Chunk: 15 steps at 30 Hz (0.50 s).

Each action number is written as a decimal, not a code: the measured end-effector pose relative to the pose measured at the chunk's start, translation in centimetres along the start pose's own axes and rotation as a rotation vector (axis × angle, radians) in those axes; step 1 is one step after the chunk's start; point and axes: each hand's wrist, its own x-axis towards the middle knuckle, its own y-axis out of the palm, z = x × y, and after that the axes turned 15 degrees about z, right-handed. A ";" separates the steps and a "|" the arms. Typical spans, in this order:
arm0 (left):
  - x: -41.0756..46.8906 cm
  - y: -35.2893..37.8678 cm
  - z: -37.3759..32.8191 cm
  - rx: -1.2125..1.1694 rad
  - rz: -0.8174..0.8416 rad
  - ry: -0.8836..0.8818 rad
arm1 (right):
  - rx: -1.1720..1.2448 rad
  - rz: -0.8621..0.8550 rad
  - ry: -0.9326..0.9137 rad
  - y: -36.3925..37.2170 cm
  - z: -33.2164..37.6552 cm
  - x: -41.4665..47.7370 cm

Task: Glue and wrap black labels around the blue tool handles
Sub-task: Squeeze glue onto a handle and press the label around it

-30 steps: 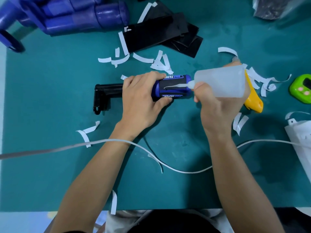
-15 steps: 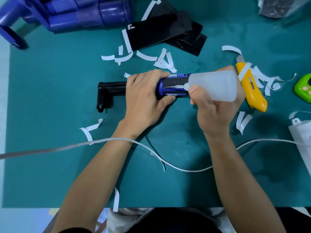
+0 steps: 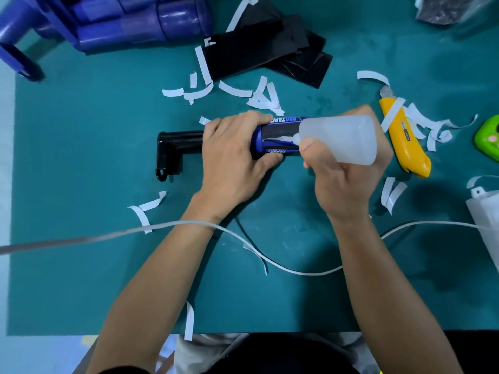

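Glue bottle [image 3: 340, 139] has slid left versus a second ago: its body now overlaps the right end of the blue tool handle [image 3: 272, 139] and has come off the yellow utility knife [image 3: 405, 141], which now shows in full. Left hand [image 3: 232, 155] hasn't shifted.

Status:
- Handle lies flat mid-mat, black shaft sticking out left. Left hand is wrapped round it, pinning it down.
- Right hand [image 3: 340, 184] is clenched round the bottle, nozzle touching the handle's dark panel. White glue bead [image 3: 280, 137] runs along that panel.
- I'd call the glue step nearly done on this one. No label on it yet, so the wrap is left.
- Black labels [image 3: 259, 52] are stacked further up the mat, more blue tools [image 3: 121, 22] piled top left. Can't tell whether those are labelled.
- White paper strips [image 3: 262, 98] litter the green mat [image 3: 81, 265].
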 end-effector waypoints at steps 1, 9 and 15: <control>0.0 0.0 0.0 -0.004 0.003 -0.001 | -0.001 -0.010 -0.001 0.0 0.0 0.0; -0.1 -0.2 0.0 -0.013 0.011 0.000 | 0.006 -0.023 -0.039 -0.1 0.1 -0.1; 0.0 -0.1 0.0 -0.015 0.003 0.004 | -0.020 -0.003 -0.041 0.1 0.2 -0.2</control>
